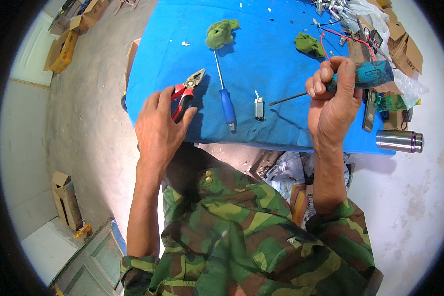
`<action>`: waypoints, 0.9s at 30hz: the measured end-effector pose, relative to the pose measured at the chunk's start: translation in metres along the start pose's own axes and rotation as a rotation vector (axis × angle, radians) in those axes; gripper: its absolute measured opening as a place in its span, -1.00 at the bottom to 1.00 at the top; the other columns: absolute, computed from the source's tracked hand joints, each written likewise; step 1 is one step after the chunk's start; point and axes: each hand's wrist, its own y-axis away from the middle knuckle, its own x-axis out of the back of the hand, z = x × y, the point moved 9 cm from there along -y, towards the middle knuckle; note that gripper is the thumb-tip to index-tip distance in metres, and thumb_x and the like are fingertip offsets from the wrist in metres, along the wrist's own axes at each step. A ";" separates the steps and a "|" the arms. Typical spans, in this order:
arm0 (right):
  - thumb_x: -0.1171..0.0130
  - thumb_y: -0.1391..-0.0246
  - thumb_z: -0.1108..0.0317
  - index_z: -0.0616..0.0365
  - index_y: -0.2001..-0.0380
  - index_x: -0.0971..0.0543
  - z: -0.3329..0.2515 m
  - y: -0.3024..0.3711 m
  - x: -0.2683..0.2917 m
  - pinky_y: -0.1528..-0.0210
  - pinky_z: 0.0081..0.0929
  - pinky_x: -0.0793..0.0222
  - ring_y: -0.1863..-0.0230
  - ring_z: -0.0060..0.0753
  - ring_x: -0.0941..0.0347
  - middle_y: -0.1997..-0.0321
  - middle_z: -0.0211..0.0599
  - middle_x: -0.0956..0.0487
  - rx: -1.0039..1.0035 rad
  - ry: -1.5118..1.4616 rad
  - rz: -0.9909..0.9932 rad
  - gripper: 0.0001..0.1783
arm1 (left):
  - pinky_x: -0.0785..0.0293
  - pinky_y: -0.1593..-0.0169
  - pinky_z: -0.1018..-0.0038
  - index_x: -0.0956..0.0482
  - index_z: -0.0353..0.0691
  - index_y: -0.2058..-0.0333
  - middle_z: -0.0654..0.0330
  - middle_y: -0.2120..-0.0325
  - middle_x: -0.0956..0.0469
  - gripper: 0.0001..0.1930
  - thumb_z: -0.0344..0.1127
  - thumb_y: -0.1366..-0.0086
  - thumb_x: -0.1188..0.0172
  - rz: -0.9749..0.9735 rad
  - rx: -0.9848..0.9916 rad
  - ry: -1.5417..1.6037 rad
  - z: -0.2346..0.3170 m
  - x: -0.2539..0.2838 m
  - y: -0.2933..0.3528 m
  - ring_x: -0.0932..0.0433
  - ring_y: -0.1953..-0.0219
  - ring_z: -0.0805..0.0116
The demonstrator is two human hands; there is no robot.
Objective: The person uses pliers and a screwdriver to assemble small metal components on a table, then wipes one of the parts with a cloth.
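My left hand (161, 124) is closed round the red and black handles of a pair of pliers (189, 88), whose metal jaws point up and to the right over the table's left part. In my right hand (333, 101) is a screwdriver (373, 74) with a teal and black handle, its dark shaft pointing left. The shaft's tip ends just right of a small silver motor (259, 108) with a white end, which stands apart from both hands. Between the pliers and the motor lies another screwdriver (226, 104) with a blue handle, its shaft reaching a green cloth (221, 33).
A blue cloth covers the table (271, 49). A second green cloth (309, 44) lies near red and black wires (338, 33) at the right. A steel flask (399, 141) lies at the right edge. Cardboard boxes (404, 49) and plastic bags crowd the far right.
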 end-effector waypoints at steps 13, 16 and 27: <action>-0.13 -0.49 -0.01 0.14 0.10 -0.54 0.006 0.005 0.038 0.51 -0.57 -0.15 0.53 -0.64 -0.24 0.42 -0.44 -0.42 -0.127 -0.133 0.121 -0.62 | -0.46 -0.12 0.13 -0.72 -0.17 0.10 0.16 0.08 -0.67 -0.60 -0.24 -0.08 -0.58 -0.064 -0.462 0.135 0.107 -0.018 -0.015 -0.59 -0.04 0.08; -0.11 -0.50 -0.03 0.12 0.11 -0.54 -0.002 0.010 0.049 0.51 -0.58 -0.13 0.53 -0.64 -0.22 0.43 -0.45 -0.41 -0.124 -0.166 0.176 -0.61 | -0.43 -0.07 0.19 -0.73 -0.16 0.22 0.19 0.18 -0.66 -0.65 -0.12 -0.10 -0.57 -0.190 -0.474 0.083 0.129 -0.046 -0.008 -0.58 0.05 0.12; -0.24 -0.42 0.23 0.13 0.12 -0.56 0.025 0.055 0.075 0.57 -0.61 -0.07 0.61 -0.69 -0.20 0.46 -0.52 -0.42 -0.314 -0.126 0.186 -0.80 | -0.45 0.18 0.24 -0.66 -0.25 0.25 0.14 0.33 -0.60 -0.73 -0.37 -0.10 -0.53 -0.018 -0.318 0.257 0.136 -0.056 0.011 -0.55 0.26 0.13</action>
